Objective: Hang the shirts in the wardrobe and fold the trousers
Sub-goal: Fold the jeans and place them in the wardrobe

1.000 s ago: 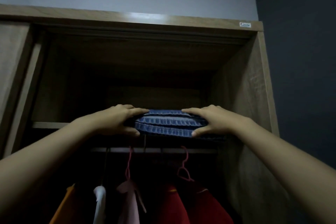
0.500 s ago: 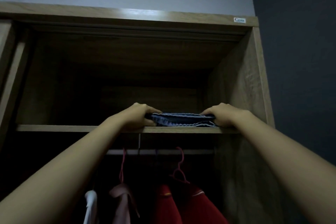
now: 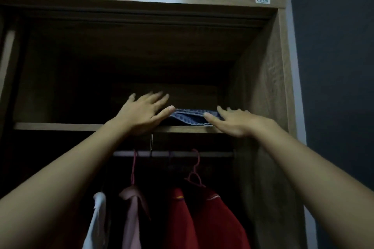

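Observation:
Folded blue trousers (image 3: 190, 117) lie flat on the wardrobe's upper shelf (image 3: 56, 126), near its right side. My left hand (image 3: 144, 112) hovers at their left end with fingers spread, holding nothing; its thumb is close to the cloth. My right hand (image 3: 232, 120) is at their right end, also spread, thumb near the fabric edge. Below the shelf, on the rail (image 3: 174, 154), hang a white shirt (image 3: 95, 220), a pink shirt (image 3: 132, 214) and two red shirts (image 3: 204, 220) on pink hangers.
The wardrobe's right side panel (image 3: 263, 91) stands close to my right hand. The shelf's left part and back are dark. A dark wall (image 3: 334, 66) runs along the right of the wardrobe.
The trousers went from held in front of the shelf to lying on it. Both hands have let go and opened, lifting slightly off the cloth.

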`<state>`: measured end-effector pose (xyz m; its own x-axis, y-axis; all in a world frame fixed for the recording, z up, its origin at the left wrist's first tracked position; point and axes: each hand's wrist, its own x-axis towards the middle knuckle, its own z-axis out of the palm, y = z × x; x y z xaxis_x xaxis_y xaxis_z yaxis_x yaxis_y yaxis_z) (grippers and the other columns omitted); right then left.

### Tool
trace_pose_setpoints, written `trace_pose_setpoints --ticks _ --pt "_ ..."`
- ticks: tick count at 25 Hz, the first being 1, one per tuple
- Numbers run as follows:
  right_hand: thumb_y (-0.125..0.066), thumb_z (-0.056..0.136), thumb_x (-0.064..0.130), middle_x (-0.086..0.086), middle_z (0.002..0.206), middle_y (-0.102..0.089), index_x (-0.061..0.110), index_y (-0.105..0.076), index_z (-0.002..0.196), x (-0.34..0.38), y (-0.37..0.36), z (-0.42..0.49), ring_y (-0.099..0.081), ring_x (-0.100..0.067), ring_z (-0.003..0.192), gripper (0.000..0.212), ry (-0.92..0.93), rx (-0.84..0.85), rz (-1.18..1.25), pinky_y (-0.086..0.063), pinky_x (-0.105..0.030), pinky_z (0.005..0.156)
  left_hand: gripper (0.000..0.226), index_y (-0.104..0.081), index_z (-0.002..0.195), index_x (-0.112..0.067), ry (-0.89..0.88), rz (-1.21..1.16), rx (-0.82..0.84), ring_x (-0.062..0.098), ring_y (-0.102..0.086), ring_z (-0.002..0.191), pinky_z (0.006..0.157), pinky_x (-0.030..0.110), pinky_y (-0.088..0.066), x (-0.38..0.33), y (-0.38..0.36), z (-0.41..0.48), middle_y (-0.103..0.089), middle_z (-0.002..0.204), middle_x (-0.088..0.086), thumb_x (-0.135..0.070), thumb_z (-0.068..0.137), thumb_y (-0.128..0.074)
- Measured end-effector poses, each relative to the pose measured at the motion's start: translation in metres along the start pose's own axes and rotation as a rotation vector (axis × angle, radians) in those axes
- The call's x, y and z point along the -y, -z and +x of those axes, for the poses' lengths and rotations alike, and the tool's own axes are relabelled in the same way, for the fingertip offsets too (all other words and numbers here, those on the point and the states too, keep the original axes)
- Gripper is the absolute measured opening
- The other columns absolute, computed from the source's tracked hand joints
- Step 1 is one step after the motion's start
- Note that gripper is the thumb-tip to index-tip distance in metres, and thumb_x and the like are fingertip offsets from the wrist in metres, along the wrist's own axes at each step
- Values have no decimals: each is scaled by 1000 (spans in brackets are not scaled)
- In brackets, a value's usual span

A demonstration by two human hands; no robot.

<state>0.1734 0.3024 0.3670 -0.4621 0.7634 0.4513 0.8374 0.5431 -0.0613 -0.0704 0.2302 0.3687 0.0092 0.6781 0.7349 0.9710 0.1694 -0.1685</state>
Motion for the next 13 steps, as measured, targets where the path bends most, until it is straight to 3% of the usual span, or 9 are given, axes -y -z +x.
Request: trace_pose_setpoints --ticks 3,6,8,10,13 --pt "-21 88 69 -2 159 -7 21 -7 151 26 -19 -33 -3 -21 147 81 190 -337 70 -3 -40 118 80 -32 147 -21 -35 -305 -376 12 -24 142 112 32 -20 -14 4 -44 -33 153 0 -67 84 -11" --pt "-40 93 50 3 157 -20 21 -23 148 61 -68 -75 -11 -14 145 64 383 -522 348 -9 -31 116 60 -57 129 -12 -4 -458 -538 15 -50 125 102 27 -36 -22 -4 -117 -59 130 5 -48 93 -25" --pt "-46 91 40 0 151 -33 18 -37 142 87 -122 -107 -26 -13 140 56 494 -533 569 -19 -26 115 53 -65 118 -8 101 -575 -519 6 -57 110 94 17 -41 -17 -21 -181 -65 115 1 -42 94 -32" --pt "-47 90 35 -3 145 -42 14 -45 137 114 -185 -142 -36 -14 135 52 558 -438 710 -26 -25 113 53 -69 110 -5 273 -626 -444 -2 -56 98 84 2 -37 -11 -42 -256 -66 103 -3 -42 92 -35" --pt "-47 91 34 -4 144 -43 12 -45 136 161 -276 -212 -37 -13 133 50 636 -154 762 -28 -24 111 57 -69 110 -6 543 -524 -164 12 -64 95 80 8 -38 1 -73 -393 -70 102 5 -46 91 -33"
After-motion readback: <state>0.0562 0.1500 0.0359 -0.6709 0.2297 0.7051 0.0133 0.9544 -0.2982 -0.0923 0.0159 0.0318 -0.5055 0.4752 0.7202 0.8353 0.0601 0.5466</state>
